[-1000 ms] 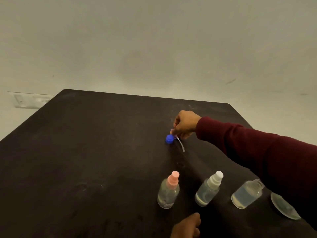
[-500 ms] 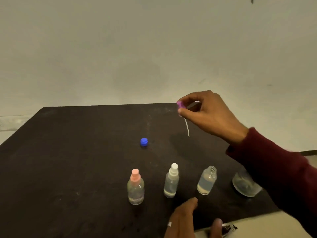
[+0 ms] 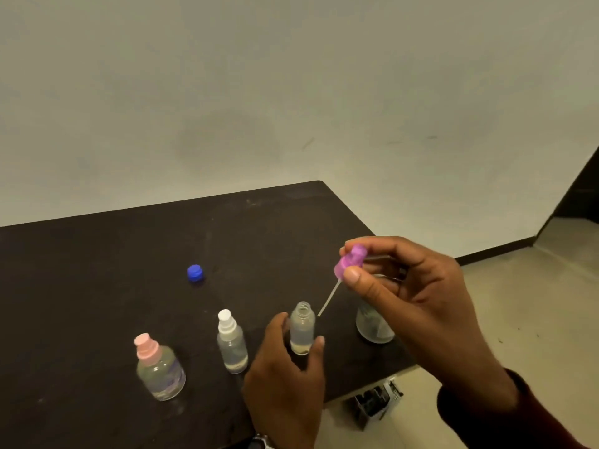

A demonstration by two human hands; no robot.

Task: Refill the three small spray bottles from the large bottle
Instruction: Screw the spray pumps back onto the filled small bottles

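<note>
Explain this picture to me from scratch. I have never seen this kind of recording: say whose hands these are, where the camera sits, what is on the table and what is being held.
There is no machine here: a person wears a camera on the head, so the one picture looks forward and down at their own two hands. The right hand pinches a purple spray top, its thin tube hanging below. The left hand curls around an uncapped small bottle, though I cannot tell how firmly it grips. On the dark table also stand a white-topped bottle and a pink-topped bottle, each holding some clear liquid. A blue cap lies loose further back. A larger clear bottle stands partly hidden behind the right hand.
</note>
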